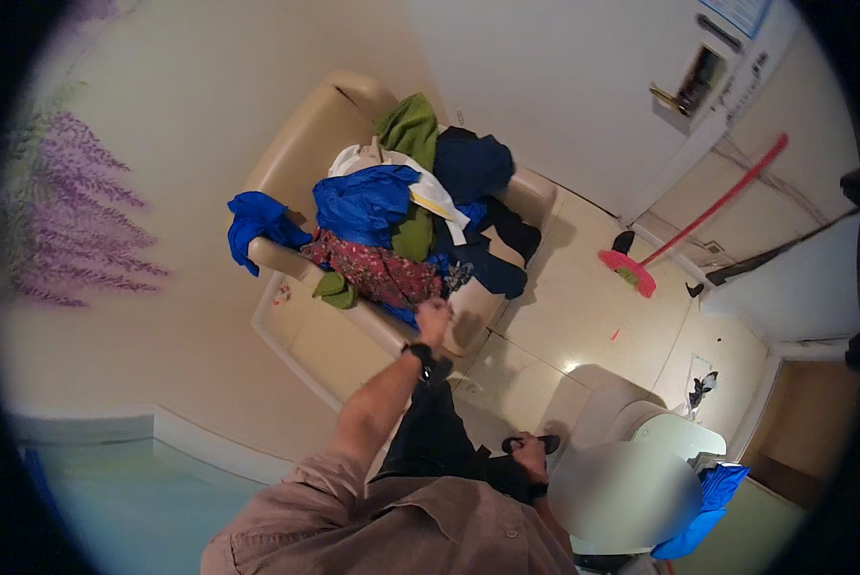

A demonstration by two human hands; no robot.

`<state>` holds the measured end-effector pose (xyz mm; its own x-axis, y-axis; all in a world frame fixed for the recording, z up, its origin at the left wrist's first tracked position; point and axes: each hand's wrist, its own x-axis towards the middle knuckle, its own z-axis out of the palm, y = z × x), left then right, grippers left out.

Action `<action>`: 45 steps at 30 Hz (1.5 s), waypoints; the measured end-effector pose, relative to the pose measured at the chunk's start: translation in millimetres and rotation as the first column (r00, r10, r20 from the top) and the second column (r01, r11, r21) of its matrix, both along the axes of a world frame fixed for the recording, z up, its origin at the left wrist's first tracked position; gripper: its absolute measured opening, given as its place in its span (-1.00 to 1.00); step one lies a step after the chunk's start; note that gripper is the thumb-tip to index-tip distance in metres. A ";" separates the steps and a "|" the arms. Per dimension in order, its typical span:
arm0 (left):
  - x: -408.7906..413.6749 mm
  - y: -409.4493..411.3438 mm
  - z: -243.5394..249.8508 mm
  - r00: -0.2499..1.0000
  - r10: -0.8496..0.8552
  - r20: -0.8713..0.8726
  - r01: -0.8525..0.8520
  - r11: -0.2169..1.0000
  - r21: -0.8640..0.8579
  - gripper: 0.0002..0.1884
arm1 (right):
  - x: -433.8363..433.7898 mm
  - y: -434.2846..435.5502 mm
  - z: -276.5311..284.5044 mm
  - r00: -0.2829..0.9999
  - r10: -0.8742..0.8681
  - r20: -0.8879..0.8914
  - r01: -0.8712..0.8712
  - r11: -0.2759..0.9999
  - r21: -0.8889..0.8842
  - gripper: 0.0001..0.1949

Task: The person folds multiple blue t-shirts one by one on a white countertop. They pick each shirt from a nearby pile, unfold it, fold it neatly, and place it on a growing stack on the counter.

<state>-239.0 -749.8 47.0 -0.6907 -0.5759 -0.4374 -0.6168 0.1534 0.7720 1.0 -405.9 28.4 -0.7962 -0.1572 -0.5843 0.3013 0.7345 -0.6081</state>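
A heap of clothes lies on a beige armchair (358, 86). My left hand (434, 320), with a dark watch on its wrist, reaches to the lower corner of a red floral cloth (379, 269); whether the fingers grip it is too small to tell. Above that cloth are a bright blue garment (365, 205), a white garment (440, 198) with a yellow stripe, and a green cloth (412, 129). Navy garments (473, 165) fill the far side. Another blue garment (261, 223) hangs over the left armrest. My right hand (530, 456) is low beside my dark trousers, its grip unclear.
A pink broom (634, 273) leans by the wall, right of the armchair. The white door (566, 86) has a brass-coloured handle (667, 99). Near my right side stands a pale piece of furniture (678, 435), partly blurred, with blue items (717, 485) beside it. Black-and-white scraps (703, 388) lie on the tiles.
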 end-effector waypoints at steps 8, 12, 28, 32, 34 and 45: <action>-136.2 -187.9 68.5 0.968 0.180 0.178 -0.100 0.918 -0.384 -0.47 | -30.0 -99.4 -14.9 0.976 -0.212 -0.038 0.214 0.976 0.041 -0.79; -136.5 -227.5 40.9 0.977 0.011 0.212 0.060 0.945 -0.322 -0.56 | -69.5 -178.1 30.5 0.968 -0.230 0.104 0.236 0.970 -0.059 -0.70; 48.6 27.5 250.7 -0.069 -0.651 -0.756 0.806 0.410 -0.427 -0.75 | -114.9 -216.4 195.2 0.490 -0.689 0.533 0.761 0.040 -0.648 -0.65; 94.6 60.0 278.1 -0.357 -0.504 -0.787 0.934 -0.184 -0.306 -0.68 | -76.9 -178.8 223.6 0.397 -0.794 0.460 0.675 -0.087 -0.732 -0.72; 116.5 71.1 287.4 -0.394 -0.460 -0.796 0.916 -0.273 -0.295 -0.68 | -47.1 -151.1 228.1 0.353 -0.884 0.307 0.669 0.009 -0.743 -0.75; 209.6 112.8 235.5 -0.263 -0.882 -0.390 0.450 -0.470 0.759 -0.74 | 139.7 -44.9 282.4 -0.037 -0.911 0.412 0.076 -0.413 -0.908 -0.60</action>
